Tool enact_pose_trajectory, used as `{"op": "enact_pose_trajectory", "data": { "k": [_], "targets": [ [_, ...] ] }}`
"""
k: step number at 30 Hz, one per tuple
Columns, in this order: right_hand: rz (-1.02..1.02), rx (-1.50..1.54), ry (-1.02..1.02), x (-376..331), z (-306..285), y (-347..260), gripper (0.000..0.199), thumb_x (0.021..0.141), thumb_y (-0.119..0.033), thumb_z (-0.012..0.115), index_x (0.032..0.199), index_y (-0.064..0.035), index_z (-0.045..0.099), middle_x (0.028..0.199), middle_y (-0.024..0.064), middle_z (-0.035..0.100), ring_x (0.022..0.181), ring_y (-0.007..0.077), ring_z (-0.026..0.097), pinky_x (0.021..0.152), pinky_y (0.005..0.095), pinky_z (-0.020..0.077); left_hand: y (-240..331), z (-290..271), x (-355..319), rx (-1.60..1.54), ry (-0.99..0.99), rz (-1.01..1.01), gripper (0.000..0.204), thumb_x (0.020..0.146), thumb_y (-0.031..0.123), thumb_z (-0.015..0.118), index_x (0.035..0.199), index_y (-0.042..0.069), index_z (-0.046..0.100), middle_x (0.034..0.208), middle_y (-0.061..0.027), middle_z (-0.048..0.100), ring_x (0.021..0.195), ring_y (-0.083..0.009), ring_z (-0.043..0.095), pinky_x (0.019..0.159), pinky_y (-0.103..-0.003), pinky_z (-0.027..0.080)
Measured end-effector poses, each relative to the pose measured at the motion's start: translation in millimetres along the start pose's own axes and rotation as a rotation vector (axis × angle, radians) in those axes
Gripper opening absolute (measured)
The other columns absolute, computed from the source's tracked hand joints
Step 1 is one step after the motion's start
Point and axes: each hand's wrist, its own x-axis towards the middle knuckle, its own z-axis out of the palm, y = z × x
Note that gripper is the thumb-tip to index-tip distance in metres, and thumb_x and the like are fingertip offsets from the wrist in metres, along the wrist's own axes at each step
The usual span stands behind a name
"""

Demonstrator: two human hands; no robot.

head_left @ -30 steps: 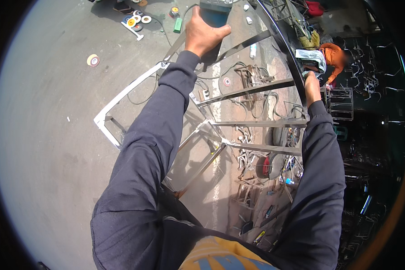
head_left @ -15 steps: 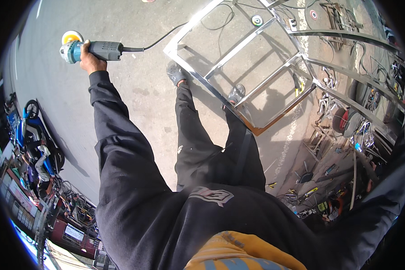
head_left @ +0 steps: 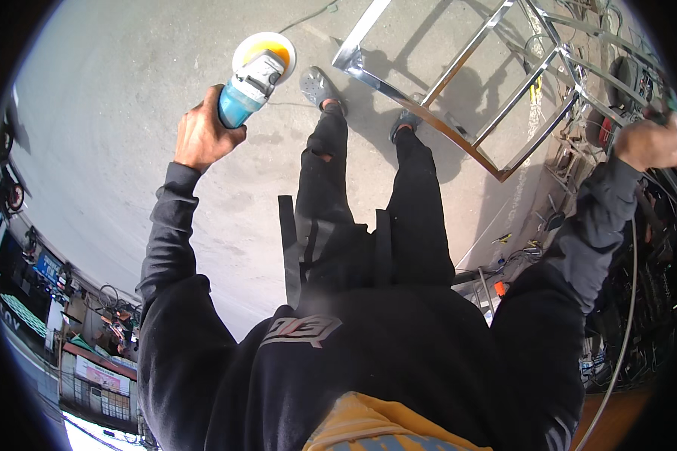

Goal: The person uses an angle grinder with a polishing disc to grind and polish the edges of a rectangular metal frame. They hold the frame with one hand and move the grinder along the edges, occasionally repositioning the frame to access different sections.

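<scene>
My left hand point(head_left: 203, 134) is wrapped round the blue-and-grey body of an angle grinder point(head_left: 241, 104). A round white-and-yellow disc point(head_left: 266, 54) sits at the grinder's head, facing away from me, and the tool is held up over the pavement. Out at the far right, my right hand point(head_left: 649, 143) is closed beside the shiny metal tubes; it is slightly blurred, and what it holds, if anything, I cannot make out. The square-tube metal frame point(head_left: 444, 124) stands ahead and to the right, its near corner just beyond my feet.
My grey clogs point(head_left: 317, 84) stand on the concrete by the frame. A pale cable point(head_left: 626, 331) hangs along the right side, near tools and clutter. A yellow-handled tool point(head_left: 502, 238) lies on the ground. Parked motorbikes point(head_left: 11, 188) and shopfronts line the far left.
The grinder in my left hand has come inward to the right and turned, its disc now above the body. My right hand has come into view at the right. The view has shifted.
</scene>
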Motion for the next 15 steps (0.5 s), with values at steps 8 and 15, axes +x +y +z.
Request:
{"op": "enact_pose_trajectory", "data": {
  "k": [8, 15],
  "targets": [
    [1.200, 0.279, -0.142, -313.3, 64.8, -35.5, 0.024, 0.097, -0.021, 0.053, 0.102, 0.0019, 0.054, 0.090, 0.0053, 0.054, 0.078, 0.0154, 0.047, 0.074, 0.0309, 0.0428, 82.3, 89.8, 16.0, -0.055, -0.012, 0.030, 0.065, 0.063, 0.021, 0.078, 0.119, 0.001, 0.050, 0.084, -0.0238, 0.070, 0.074, -0.0430, 0.070, 0.069, -0.047, 0.057],
    [0.893, -0.158, -0.383, -331.6, 70.6, 55.7, 0.036, 0.097, -0.033, 0.053, 0.112, 0.0000, 0.054, 0.097, 0.0203, 0.068, 0.092, 0.0388, 0.064, 0.086, 0.0447, 0.0472, 102.2, 100.6, 10.0, -0.146, 0.057, -0.163, 0.066, 0.066, 0.022, 0.077, 0.120, -0.002, 0.047, 0.083, -0.0258, 0.069, 0.078, -0.0445, 0.070, 0.073, -0.048, 0.056]
  ]
}}
